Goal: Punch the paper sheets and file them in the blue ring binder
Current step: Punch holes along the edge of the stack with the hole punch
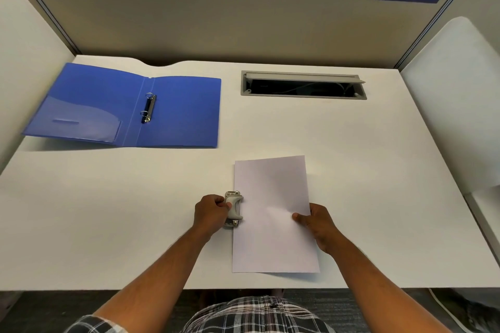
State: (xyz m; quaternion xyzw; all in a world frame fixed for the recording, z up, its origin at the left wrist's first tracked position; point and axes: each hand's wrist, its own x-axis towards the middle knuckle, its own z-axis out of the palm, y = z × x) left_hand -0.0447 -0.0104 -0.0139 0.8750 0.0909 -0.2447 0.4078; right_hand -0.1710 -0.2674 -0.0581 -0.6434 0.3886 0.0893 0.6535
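two hands on task, left hand point(212, 211) fingers curled round hole punch point(234, 209), right hand point(318, 226) pinching paper sheets point(273, 213), sheet count unclear

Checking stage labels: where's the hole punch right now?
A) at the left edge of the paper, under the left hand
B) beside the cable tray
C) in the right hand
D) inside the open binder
A: the left hand grips the grey hole punch on the left edge of the paper sheets, while the right hand holds the sheets' right edge.
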